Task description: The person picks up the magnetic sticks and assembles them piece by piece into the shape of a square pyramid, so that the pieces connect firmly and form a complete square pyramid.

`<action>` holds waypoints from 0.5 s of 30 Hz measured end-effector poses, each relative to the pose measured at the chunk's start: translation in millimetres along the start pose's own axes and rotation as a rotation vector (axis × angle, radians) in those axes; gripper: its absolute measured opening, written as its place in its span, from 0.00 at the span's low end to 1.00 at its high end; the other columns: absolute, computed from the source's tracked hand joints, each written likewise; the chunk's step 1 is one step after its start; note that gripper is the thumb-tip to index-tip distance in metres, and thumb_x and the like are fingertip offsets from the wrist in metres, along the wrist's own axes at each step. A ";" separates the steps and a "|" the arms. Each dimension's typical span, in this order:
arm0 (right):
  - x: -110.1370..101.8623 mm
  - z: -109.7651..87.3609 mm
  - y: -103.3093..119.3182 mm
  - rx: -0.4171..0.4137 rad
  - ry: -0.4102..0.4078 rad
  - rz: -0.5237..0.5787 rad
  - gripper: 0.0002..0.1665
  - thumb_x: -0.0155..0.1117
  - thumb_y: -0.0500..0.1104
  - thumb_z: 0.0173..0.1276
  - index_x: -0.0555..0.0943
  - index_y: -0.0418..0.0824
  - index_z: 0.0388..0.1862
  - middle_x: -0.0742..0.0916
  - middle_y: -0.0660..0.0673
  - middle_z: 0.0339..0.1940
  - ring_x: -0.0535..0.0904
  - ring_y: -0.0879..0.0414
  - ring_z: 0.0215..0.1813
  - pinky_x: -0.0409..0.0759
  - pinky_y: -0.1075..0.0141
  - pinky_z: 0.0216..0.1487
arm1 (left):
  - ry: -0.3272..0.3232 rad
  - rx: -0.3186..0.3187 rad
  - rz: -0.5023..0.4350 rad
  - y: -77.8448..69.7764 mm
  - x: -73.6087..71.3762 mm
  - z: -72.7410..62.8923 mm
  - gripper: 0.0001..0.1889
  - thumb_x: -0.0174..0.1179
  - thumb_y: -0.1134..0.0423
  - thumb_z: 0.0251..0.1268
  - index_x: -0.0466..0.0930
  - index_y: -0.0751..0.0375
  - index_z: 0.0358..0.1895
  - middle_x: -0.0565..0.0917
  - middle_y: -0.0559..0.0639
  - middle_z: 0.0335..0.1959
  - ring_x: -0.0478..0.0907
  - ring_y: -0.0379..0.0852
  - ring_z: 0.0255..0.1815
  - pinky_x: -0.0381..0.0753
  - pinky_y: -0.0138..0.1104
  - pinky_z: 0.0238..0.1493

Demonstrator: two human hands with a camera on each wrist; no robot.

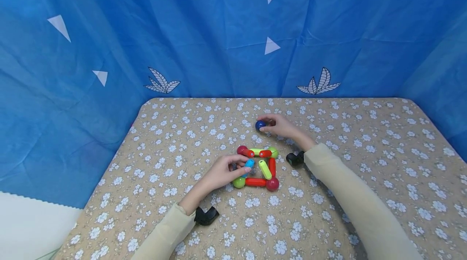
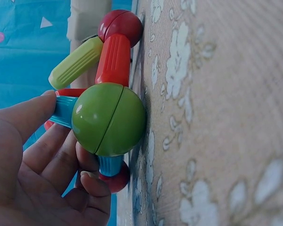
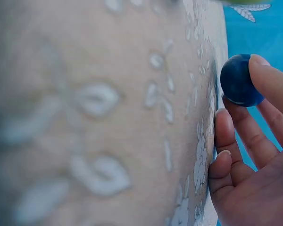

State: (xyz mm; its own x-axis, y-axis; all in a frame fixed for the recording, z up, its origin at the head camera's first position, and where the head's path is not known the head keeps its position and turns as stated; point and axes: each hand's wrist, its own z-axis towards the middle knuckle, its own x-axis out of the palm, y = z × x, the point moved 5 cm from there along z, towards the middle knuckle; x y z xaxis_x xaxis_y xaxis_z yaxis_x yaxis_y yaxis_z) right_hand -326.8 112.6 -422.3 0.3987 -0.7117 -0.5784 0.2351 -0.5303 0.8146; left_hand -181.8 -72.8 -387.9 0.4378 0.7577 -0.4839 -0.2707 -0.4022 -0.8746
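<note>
On the table lies a square frame of colored rods and balls. Its near side is a red rod [image 1: 255, 182] between a green ball [image 1: 238, 182] and a red ball [image 1: 272, 184]. My left hand [image 1: 223, 171] pinches a blue rod [image 1: 249, 164] that slants up from the green ball. A yellow-green rod [image 1: 264, 169] rises from the near red ball, and short red rods [image 1: 265, 153] tilt from the far corners. Beyond the frame, my right hand [image 1: 278, 125] holds a dark blue ball [image 3: 238, 82] between thumb and fingers, close to the tabletop.
A flowered cloth [image 1: 175, 138] covers the table. Blue curtains [image 1: 204, 29] hang behind it and at both sides. Black wrist devices sit at the left wrist [image 1: 206, 216] and right wrist [image 1: 294, 158].
</note>
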 end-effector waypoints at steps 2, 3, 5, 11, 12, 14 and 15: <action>0.7 -4.0 2.4 -0.046 0.002 0.022 0.23 0.62 0.38 0.66 0.75 0.36 0.59 0.79 0.37 0.53 0.75 0.45 0.50 0.74 0.53 0.50 | -0.007 -0.002 -0.001 11.1 2.3 2.4 0.12 0.61 0.66 0.63 0.81 0.66 0.48 0.81 0.48 0.35 0.75 0.45 0.36 0.69 0.29 0.29; 0.9 -6.3 3.4 -0.061 -0.001 0.032 0.23 0.63 0.38 0.65 0.75 0.36 0.59 0.79 0.37 0.53 0.75 0.45 0.50 0.74 0.53 0.51 | -0.010 -0.003 -0.002 16.3 3.4 3.5 0.12 0.61 0.65 0.63 0.81 0.65 0.48 0.81 0.47 0.35 0.75 0.45 0.36 0.69 0.29 0.29; 1.8 -11.7 5.9 -0.085 0.001 0.059 0.23 0.63 0.37 0.65 0.75 0.35 0.59 0.79 0.37 0.53 0.74 0.44 0.51 0.74 0.52 0.52 | -0.015 -0.004 0.001 27.0 5.9 6.2 0.13 0.62 0.63 0.63 0.81 0.63 0.49 0.81 0.45 0.36 0.75 0.43 0.37 0.69 0.29 0.30; 5.9 -33.5 16.4 -0.051 0.001 0.141 0.24 0.63 0.42 0.66 0.74 0.38 0.60 0.78 0.39 0.53 0.73 0.44 0.54 0.74 0.51 0.53 | -0.019 0.016 -0.003 30.8 5.4 7.6 0.13 0.62 0.59 0.63 0.82 0.58 0.48 0.81 0.42 0.35 0.75 0.39 0.36 0.71 0.30 0.30; 7.2 -38.5 19.9 -0.039 0.002 0.156 0.24 0.63 0.43 0.66 0.74 0.39 0.60 0.78 0.40 0.53 0.73 0.45 0.53 0.74 0.52 0.52 | -0.018 0.016 -0.003 30.6 5.2 7.4 0.13 0.62 0.59 0.63 0.82 0.58 0.48 0.81 0.42 0.34 0.75 0.39 0.36 0.71 0.30 0.30; 10.3 -48.9 28.9 -0.049 0.012 0.193 0.25 0.63 0.43 0.66 0.74 0.39 0.61 0.79 0.40 0.52 0.73 0.45 0.53 0.75 0.53 0.51 | -0.015 0.015 -0.001 30.7 5.2 6.8 0.13 0.62 0.58 0.63 0.82 0.58 0.48 0.81 0.42 0.35 0.75 0.39 0.36 0.71 0.31 0.30; 12.2 -53.9 34.0 -0.064 0.017 0.213 0.25 0.62 0.43 0.67 0.73 0.39 0.61 0.79 0.40 0.52 0.73 0.45 0.53 0.76 0.54 0.51 | -0.014 0.013 0.001 30.9 5.5 6.4 0.13 0.62 0.58 0.63 0.82 0.58 0.48 0.81 0.42 0.35 0.75 0.40 0.36 0.71 0.30 0.30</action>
State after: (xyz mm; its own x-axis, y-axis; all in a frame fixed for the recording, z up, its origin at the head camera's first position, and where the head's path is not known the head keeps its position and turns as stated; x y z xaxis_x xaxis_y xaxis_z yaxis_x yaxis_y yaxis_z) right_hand -266.2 110.8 -399.3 0.4600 -0.7965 -0.3923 0.1990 -0.3381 0.9198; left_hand -193.3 -77.8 -417.4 0.4257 0.7644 -0.4843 -0.2825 -0.3962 -0.8736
